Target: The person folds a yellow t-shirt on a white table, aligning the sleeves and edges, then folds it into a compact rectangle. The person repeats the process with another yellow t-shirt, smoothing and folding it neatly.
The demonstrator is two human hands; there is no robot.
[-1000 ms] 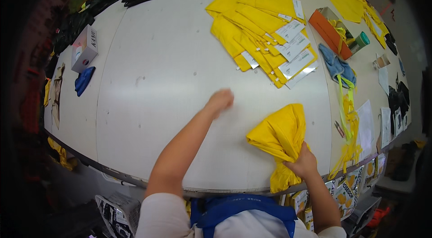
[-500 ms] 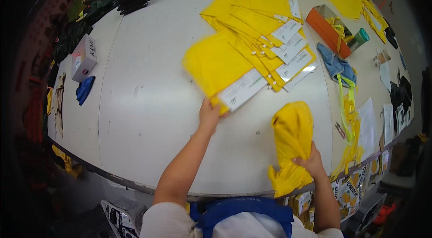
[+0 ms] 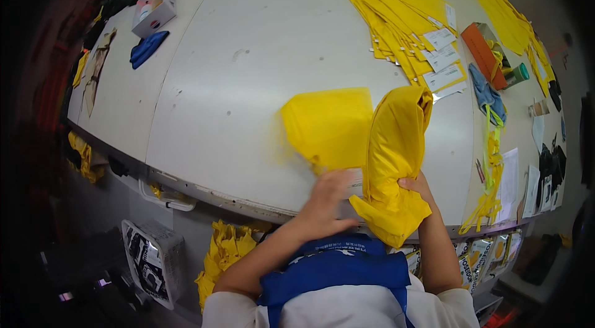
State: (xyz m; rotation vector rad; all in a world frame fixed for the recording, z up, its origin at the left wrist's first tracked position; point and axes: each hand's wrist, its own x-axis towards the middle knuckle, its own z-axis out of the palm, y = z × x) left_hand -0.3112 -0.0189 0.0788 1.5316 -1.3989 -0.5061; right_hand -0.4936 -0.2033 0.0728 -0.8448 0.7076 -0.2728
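Now the left hand (image 3: 325, 198) lies low in the middle of the frame, its fingers gripping the near edge of a flat yellow bag (image 3: 328, 126) on the white table (image 3: 248, 49); the hand is blurred. Just to its right, the right hand (image 3: 416, 187) has its fingers clenched on a rolled yellow bag (image 3: 395, 154), which stands up from the table edge and touches the flat bag. Farther up and to the right lies a fanned stack of yellow bags (image 3: 396, 18) with white labels. Beyond it, at the right edge, are an orange box (image 3: 480, 54), a blue cloth (image 3: 485, 92) and yellow straps (image 3: 493, 173). At the upper left sit a small white box (image 3: 153, 9) and a dark blue cloth (image 3: 147, 48), well apart from the hands.
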